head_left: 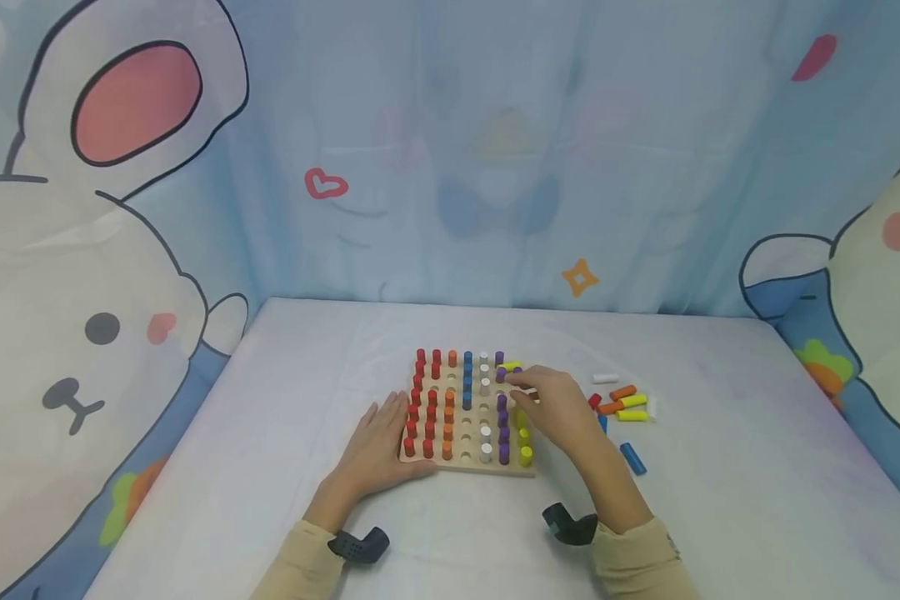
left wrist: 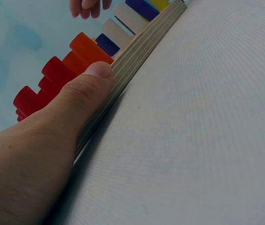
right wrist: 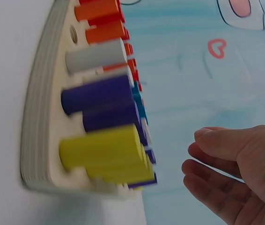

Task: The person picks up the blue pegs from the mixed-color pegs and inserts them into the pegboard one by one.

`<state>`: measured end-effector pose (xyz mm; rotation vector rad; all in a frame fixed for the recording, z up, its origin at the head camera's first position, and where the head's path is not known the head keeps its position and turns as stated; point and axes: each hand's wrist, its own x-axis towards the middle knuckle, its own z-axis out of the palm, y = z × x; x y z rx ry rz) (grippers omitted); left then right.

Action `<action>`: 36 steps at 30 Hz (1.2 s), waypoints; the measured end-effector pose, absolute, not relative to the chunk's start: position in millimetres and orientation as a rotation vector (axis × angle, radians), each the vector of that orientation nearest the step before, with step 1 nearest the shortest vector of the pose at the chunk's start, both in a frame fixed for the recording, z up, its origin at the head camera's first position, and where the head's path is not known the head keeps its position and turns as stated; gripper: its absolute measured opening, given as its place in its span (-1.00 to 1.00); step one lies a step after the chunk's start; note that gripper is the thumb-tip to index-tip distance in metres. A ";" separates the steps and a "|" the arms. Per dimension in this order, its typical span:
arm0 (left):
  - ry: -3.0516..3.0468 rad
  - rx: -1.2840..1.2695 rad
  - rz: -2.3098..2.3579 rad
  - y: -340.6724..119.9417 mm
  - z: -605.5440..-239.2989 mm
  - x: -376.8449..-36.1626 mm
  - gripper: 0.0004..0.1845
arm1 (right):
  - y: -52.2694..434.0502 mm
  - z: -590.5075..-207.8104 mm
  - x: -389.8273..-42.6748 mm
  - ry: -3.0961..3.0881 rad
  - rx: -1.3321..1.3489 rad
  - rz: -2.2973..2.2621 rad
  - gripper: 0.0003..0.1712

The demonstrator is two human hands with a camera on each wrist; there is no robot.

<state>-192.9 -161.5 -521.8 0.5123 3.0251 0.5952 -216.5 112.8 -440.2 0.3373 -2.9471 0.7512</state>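
A wooden pegboard [head_left: 467,463] lies on the table, with rows of red [head_left: 417,400], orange [head_left: 447,421], blue [head_left: 467,379], white [head_left: 485,450], purple [head_left: 503,433] and yellow pegs [head_left: 526,454] standing in it. My left hand [head_left: 385,433] rests flat against the board's near left corner, and its thumb [left wrist: 92,77] presses the board's edge [left wrist: 144,44]. My right hand [head_left: 543,396] hovers over the board's far right part, fingers loosely curled and empty [right wrist: 228,164], close to a purple peg [head_left: 500,375]. A yellow peg [head_left: 512,365] lies just beyond the fingertips.
Loose pegs lie on the white cloth to the right of the board: a white one [head_left: 605,378], orange ones [head_left: 622,392], yellow ones [head_left: 633,414], a red one [head_left: 594,401] and a blue one [head_left: 633,458]. A cartoon curtain [head_left: 495,150] closes off the back.
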 end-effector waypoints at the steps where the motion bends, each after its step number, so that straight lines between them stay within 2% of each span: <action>1: 3.028 0.514 0.595 -161.6 -522.5 -192.6 0.24 | 117.7 -439.6 -216.1 -2.939 0.325 0.742 -0.67; 19: 3.040 0.504 0.590 -164.2 -527.7 -194.0 0.27 | 187.4 -422.4 -216.0 -2.902 0.146 0.827 -0.65; 36: 3.038 0.501 0.590 -161.2 -524.6 -193.9 0.25 | 244.3 -429.2 -213.7 -3.097 0.080 0.850 -0.64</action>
